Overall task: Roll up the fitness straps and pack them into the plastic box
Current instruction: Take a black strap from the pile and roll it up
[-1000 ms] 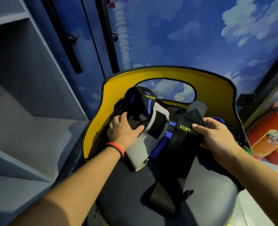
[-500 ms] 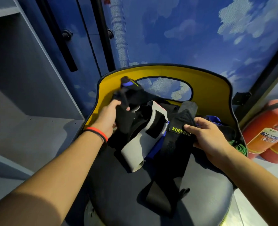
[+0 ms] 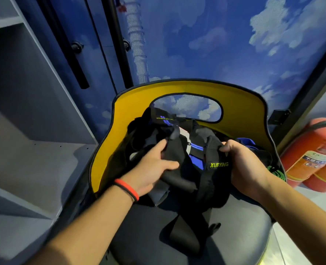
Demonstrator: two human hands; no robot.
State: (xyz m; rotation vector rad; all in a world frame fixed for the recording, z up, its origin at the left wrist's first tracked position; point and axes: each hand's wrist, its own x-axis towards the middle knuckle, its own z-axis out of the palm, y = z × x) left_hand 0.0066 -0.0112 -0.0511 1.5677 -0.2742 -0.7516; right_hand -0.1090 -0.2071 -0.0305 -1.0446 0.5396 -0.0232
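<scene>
While the left hand (image 3: 154, 165) grips a black fold and the right hand (image 3: 248, 169) clenches the XUEYING-labelled band, the fitness straps (image 3: 213, 184) lie heaped on a grey chair seat (image 3: 238, 236) against its yellow backrest (image 3: 131, 115). Grey shelves (image 3: 43, 169) stand left, 2 red fire extinguishers (image 3: 311, 155) right, and a cloud-painted blue wall (image 3: 215, 44) far behind.
</scene>
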